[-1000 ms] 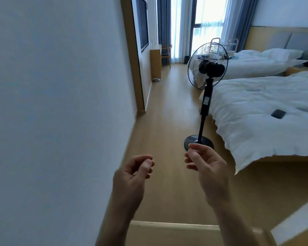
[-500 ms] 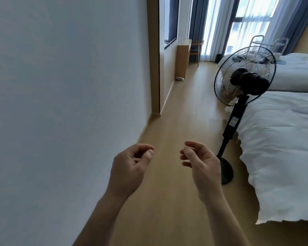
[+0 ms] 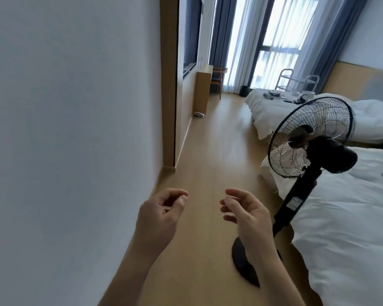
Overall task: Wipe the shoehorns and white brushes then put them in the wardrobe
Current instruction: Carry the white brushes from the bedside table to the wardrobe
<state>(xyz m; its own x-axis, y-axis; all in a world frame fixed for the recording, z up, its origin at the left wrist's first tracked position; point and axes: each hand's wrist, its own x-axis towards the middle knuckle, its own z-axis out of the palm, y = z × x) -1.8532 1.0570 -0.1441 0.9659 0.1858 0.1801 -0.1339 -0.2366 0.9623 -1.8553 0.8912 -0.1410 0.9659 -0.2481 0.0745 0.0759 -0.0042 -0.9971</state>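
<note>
Two hands, left point(image 3: 158, 217) and right point(image 3: 248, 214), are held empty above the floor point(image 3: 208, 155), fingers loosely curled (nothing gripped); no shoehorns or brushes can be seen beside the fan point(image 3: 310, 138).

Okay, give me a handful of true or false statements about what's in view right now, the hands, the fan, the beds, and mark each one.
1. Both hands are empty. True: the left hand and right hand hold nothing.
2. The black fan lies flat on the floor. False: it stands upright beside the near bed.
3. A shoehorn is in the right hand. False: no shoehorn shows.
4. The white wall is on the person's left. True.
5. Small items lie on the far bed. True.
</note>
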